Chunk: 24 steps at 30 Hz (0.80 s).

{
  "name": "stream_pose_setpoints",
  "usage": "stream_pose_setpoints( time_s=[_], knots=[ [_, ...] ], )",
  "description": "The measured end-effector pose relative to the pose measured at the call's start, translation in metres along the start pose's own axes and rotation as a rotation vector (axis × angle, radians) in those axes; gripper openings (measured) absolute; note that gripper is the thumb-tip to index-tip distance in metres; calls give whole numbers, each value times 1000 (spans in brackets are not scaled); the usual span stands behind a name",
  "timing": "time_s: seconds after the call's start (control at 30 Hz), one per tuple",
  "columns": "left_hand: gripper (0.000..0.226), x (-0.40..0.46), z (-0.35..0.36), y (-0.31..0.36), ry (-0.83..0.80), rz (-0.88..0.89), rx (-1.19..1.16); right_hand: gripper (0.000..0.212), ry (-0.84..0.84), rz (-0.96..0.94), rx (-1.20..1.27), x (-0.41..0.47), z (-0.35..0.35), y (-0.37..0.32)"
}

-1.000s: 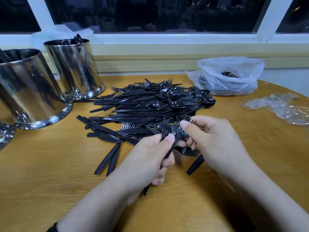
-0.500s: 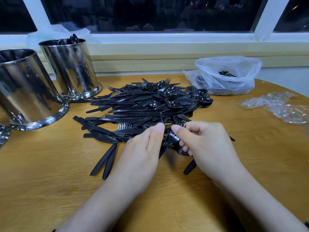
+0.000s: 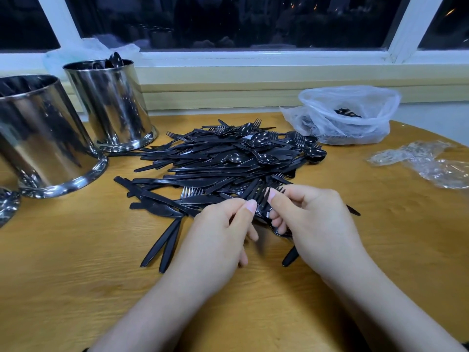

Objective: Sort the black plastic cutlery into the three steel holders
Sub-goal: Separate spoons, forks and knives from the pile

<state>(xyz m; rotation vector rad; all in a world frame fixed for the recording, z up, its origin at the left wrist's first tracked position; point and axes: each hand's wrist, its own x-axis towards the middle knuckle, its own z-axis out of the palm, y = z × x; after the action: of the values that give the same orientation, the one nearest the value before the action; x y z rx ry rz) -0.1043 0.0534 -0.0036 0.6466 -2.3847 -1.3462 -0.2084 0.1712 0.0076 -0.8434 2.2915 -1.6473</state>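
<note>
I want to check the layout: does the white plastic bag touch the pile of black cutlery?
Apart. The head view shows bare table between the white plastic bag and the pile of black cutlery.

A glossy black is shown by the cutlery pile (image 3: 228, 161), heaped on the table (image 3: 76, 250), whose top is patterned with a honey-yellow wood grain. Left of the pile, mirror-bright silver is worn by the steel holders (image 3: 111, 105), streaked with dark reflections. Right of the pile, a cloudy translucent white is seen on the plastic bag (image 3: 350, 115), and a clear glinting sheen on the crumpled wrapper (image 3: 426, 161).
</note>
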Motion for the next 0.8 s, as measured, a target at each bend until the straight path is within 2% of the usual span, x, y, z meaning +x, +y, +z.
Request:
stream_pose_setpoints(
  time_s=[0.23,0.37,0.5,0.6,0.7,0.8],
  knots=[
    [44,3,-2,-2,59,58,-35,35,-141,-114,-1,-4,-1,-3],
    [47,3,-1,-4,-8,39,-42,33,-135,-123,-94,-2,-5,-4],
    [26,2,0,-2,-46,-1,-107,23,-74,-164,-281,13,-46,2],
    [31,1,1,1,-18,21,-86,9,-23,-78,-562,25,-82,18],
    [47,1,2,0,16,63,-10,20,-36,26,-702,26,-97,29],
    [45,0,2,1,46,78,8,32,-107,107,-742,23,-96,26]
  ],
)
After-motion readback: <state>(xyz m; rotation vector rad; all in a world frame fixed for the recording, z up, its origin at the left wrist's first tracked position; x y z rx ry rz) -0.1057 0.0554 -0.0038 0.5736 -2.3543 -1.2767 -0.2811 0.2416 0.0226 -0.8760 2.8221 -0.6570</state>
